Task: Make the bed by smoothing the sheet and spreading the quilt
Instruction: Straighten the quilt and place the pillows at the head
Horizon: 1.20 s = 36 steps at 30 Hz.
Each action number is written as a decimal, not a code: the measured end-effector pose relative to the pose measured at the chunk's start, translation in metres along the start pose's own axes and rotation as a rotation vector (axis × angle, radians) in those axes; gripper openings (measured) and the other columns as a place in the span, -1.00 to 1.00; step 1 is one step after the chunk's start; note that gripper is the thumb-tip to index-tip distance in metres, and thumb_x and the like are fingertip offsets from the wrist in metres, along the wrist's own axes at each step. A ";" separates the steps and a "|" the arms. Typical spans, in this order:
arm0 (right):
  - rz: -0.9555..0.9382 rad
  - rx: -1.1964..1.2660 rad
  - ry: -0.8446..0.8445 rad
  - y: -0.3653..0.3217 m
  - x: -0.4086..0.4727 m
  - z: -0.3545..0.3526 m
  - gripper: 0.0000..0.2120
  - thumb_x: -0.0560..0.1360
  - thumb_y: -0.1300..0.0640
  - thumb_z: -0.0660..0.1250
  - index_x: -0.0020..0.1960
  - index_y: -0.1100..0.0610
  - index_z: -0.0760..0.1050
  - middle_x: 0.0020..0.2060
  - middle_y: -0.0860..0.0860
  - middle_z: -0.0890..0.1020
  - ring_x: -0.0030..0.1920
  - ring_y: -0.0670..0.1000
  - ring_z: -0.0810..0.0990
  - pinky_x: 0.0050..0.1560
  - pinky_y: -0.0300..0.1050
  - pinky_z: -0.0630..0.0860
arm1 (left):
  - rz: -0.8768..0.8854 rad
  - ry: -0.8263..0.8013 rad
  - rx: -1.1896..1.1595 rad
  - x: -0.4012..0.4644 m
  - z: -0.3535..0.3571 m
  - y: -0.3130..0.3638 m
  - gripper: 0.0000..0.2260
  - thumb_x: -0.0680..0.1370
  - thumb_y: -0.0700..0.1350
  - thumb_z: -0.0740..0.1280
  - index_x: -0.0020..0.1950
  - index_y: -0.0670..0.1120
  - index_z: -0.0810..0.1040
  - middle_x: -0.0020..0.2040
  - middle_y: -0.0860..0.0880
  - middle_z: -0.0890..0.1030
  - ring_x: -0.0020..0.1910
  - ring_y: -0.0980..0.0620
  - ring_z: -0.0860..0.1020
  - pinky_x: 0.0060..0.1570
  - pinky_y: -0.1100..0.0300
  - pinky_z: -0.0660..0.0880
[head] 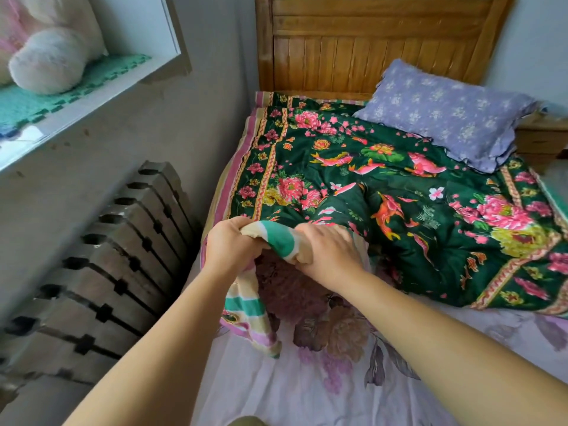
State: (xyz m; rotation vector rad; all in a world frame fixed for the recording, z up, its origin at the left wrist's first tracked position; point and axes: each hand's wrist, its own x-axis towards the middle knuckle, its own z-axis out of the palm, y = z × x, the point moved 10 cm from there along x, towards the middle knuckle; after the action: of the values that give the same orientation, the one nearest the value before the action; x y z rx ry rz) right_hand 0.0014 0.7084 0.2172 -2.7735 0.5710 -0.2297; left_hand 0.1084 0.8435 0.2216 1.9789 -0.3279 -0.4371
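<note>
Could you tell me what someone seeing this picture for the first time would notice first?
Most likely the dark green quilt with its pink flowers and fish, lying rumpled over the upper part of the bed. Next, the left hand and right hand gripping its striped underside edge at the near left corner, above the pale floral sheet. A lilac pillow lies at the top right against the wooden headboard.

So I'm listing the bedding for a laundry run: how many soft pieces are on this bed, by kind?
Quilt, dark green floral with striped backing, gripped by left hand and right hand: 1
Pillow, purple: 1
Sheet, pale floral: 1
Total: 3
</note>
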 end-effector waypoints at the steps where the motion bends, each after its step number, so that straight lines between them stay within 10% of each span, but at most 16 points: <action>1: 0.035 -0.042 0.023 0.014 0.003 0.002 -0.53 0.41 -0.06 0.34 0.30 -0.11 0.34 0.24 -0.12 0.47 0.32 -0.01 0.37 0.32 -0.04 0.14 | -0.014 -0.016 -0.031 0.002 -0.003 -0.002 -0.76 0.36 -0.39 0.38 -0.29 -0.03 0.61 -0.53 -0.07 0.49 -0.50 -0.01 0.39 -0.39 0.10 0.40; 4: 0.159 -0.132 0.009 0.057 0.010 0.003 -0.52 0.44 0.06 0.32 0.33 -0.12 0.30 0.31 -0.09 0.42 0.40 0.03 0.30 0.38 0.06 0.13 | -0.011 -0.062 -0.021 0.003 -0.011 -0.003 -0.81 0.36 -0.38 0.44 -0.26 -0.09 0.62 -0.47 -0.12 0.53 -0.43 -0.02 0.44 -0.39 0.14 0.40; 9: 0.247 -0.008 -0.096 0.074 0.017 -0.002 -0.71 0.44 0.12 0.28 0.16 -0.01 0.44 0.00 0.17 0.62 0.03 0.23 0.56 -0.18 -0.09 0.31 | -0.015 -0.177 0.125 0.002 -0.010 -0.016 -0.86 0.33 -0.26 0.53 -0.27 -0.08 0.61 -0.49 -0.03 0.52 -0.56 0.08 0.40 -0.56 0.32 0.34; 16: 0.221 -0.038 -0.228 0.061 -0.006 0.019 -0.88 0.35 0.12 0.31 -0.24 0.06 0.35 -0.09 0.12 0.59 -0.05 0.22 0.55 -0.22 -0.09 0.36 | -0.092 -0.298 0.465 -0.005 -0.013 -0.052 -0.81 0.41 -0.07 0.48 -0.13 -0.18 0.65 -0.22 -0.05 0.60 -0.21 0.00 0.51 -0.10 0.14 0.48; 36: 0.115 -0.214 -0.607 0.049 -0.124 0.038 -0.86 0.39 0.28 0.20 -0.34 0.18 0.37 -0.37 0.08 0.42 -0.19 0.16 0.45 -0.36 -0.17 0.32 | -0.133 -0.346 0.819 -0.124 0.000 -0.066 -0.77 0.41 0.09 0.42 -0.23 -0.06 0.55 -0.25 -0.02 0.52 -0.21 -0.01 0.47 -0.27 0.19 0.35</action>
State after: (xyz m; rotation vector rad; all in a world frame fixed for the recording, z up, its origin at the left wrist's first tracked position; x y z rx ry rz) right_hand -0.1211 0.7258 0.1541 -2.7795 0.6094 0.7122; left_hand -0.0007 0.9230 0.1816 2.7292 -0.6745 -0.8287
